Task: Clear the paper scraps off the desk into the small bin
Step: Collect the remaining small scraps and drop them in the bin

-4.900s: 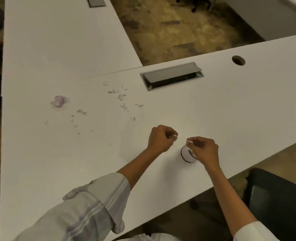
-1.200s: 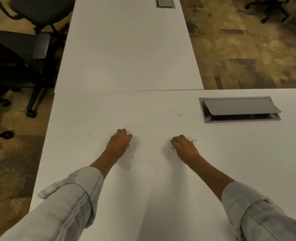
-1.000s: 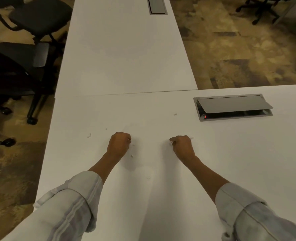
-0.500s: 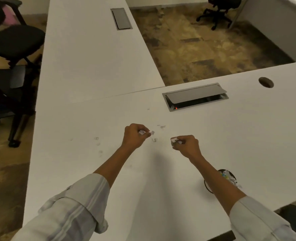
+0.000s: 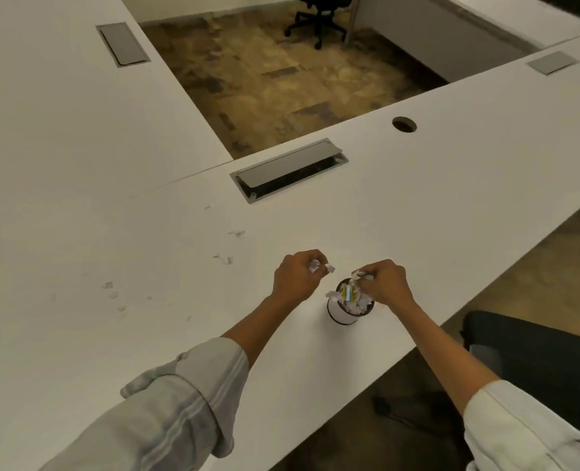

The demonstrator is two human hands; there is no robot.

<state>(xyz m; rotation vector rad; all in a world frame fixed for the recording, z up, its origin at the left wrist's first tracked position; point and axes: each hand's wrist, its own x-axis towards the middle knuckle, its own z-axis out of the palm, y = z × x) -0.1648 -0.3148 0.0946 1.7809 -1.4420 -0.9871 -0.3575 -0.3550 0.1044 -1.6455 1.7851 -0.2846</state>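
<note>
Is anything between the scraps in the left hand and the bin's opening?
Nothing on the desk blocks it. The left hand holds scraps beside the small bin, but the right hand hovers over the rim, and the bin looks heaped with paper.

Your right hand (image 5: 385, 283) crowds the small bin (image 5: 344, 309) mouth, which is already heaped with paper. Left of your left hand (image 5: 293, 275) the desk (image 5: 452, 205) lies open — only scattered scraps (image 5: 225, 259) there. Beyond sits the cable hatch (image 5: 288, 169) — its lid raised.

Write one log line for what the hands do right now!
left hand: holds paper scraps | right hand: holds scraps over small bin | desk: bits left
</note>
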